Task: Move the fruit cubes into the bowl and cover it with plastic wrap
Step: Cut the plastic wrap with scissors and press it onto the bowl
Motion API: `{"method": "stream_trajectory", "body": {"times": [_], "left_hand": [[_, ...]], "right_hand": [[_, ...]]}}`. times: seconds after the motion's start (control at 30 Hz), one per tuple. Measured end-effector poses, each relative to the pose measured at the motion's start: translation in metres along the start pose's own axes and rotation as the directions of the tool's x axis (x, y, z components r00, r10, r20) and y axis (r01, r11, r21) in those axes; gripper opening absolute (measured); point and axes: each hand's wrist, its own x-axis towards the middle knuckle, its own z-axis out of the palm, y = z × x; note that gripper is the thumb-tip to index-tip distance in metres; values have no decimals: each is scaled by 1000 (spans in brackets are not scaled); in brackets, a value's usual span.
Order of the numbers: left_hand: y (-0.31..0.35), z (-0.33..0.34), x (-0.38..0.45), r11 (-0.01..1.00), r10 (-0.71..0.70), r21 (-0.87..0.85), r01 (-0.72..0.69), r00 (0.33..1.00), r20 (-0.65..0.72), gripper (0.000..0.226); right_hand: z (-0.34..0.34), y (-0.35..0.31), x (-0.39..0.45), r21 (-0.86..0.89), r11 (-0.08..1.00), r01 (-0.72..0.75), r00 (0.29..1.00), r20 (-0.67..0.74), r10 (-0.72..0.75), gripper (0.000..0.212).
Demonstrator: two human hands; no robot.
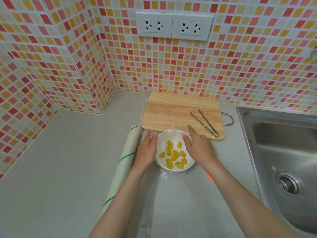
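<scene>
A white bowl (169,167) stands on the grey counter just in front of the cutting board. Several yellow fruit cubes (173,156) lie inside it. Clear plastic wrap (171,133) is stretched over the bowl's top and trails onto the counter around it. My left hand (146,149) lies flat against the bowl's left side, fingers straight, pressing the wrap. My right hand (197,146) lies flat against the right side in the same way, thumb on the rim.
The plastic wrap roll (123,162), white with green lines, lies left of the bowl. A wooden cutting board (173,109) behind the bowl carries metal tongs (205,122). A steel sink (283,152) is at the right. Tiled walls close the back and left.
</scene>
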Motion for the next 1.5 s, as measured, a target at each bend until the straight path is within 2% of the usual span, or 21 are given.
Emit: {"method": "stream_trajectory", "body": {"times": [0.1, 0.2, 0.27, 0.33, 0.43, 0.5, 0.57, 0.6, 0.67, 0.73, 0.77, 0.83, 0.87, 1.0, 1.1, 1.2, 1.27, 1.4, 1.43, 1.5], "left_hand": [[4, 1, 17, 997, 27, 69, -28, 1000, 12, 51], [5, 3, 29, 963, 163, 212, -165, 986, 26, 45], [9, 3, 36, 909, 250, 332, -251, 967, 47, 43], [12, 1, 44, 831, 300, 469, -299, 951, 74, 44], [13, 0, 55, 692, 340, 640, -336, 933, 122, 46], [10, 0, 58, 602, 377, 712, -362, 915, 147, 47], [5, 0, 60, 560, 420, 726, -400, 892, 167, 48], [3, 0, 60, 582, 428, 701, -412, 888, 166, 47], [-1, 0, 62, 719, 405, 571, -397, 906, 121, 43], [-5, 1, 66, 907, 303, 296, -301, 952, 40, 37], [-8, 2, 68, 965, 225, 135, -224, 974, 12, 35], [-12, 4, 70, 989, 86, -124, -86, 996, 0, 31], [-13, 5, 70, 980, 39, -195, -37, 999, 9, 28], [-17, 10, 69, 950, -43, -308, 59, 997, 60, 20], [-20, 13, 72, 959, -56, -276, 64, 998, 38, 18], [-23, 12, 74, 996, 29, -90, -29, 1000, 1, 20], [-26, 10, 73, 994, 108, 7, -108, 994, 14, 21], [-29, 7, 70, 955, 246, 164, -248, 969, 32, 20], [-29, 7, 69, 945, 266, 188, -267, 964, 33, 20], [-29, 9, 66, 938, 279, 203, -280, 960, 34, 22]], "right_hand": [[-3, 10, -10, -8, 997, -83, 996, -40, 82, 48], [-7, 15, -5, 57, 987, -152, 988, 20, 151, 60], [-11, 14, 7, 168, 980, -106, 994, 36, 102, 70], [-14, 9, 23, 291, 957, -20, 999, 43, 8, 71], [-14, 2, 44, 357, 933, 47, 987, 124, -97, 47], [-12, -2, 50, 428, 904, 22, 972, 202, -119, 27], [-8, -1, 53, 488, 873, -5, 971, 210, -112, 21], [-5, 1, 53, 509, 860, -22, 975, 201, -94, 20], [0, 5, 51, 568, 821, -55, 982, 178, -57, 25], [4, 9, 48, 625, 777, -80, 989, 149, -18, 29], [6, 11, 48, 646, 758, -89, 990, 140, -3, 28], [9, 15, 47, 670, 736, -93, 991, 132, 6, 27], [11, 16, 47, 673, 734, -93, 992, 129, 8, 28], [16, 18, 43, 705, 701, -108, 993, 105, 47, 40], [19, 18, 37, 765, 618, -180, 983, 122, 135, 40], [21, 18, 33, 800, 536, -269, 959, 170, 228, 37], [24, 17, 29, 829, 434, -354, 929, 255, 270, 36], [25, 16, 25, 862, 135, -489, 856, 444, 265, 23], [24, 15, 25, 857, 98, -505, 844, 467, 265, 17], [22, 13, 25, 837, 92, -540, 819, 496, 289, 11]]}}
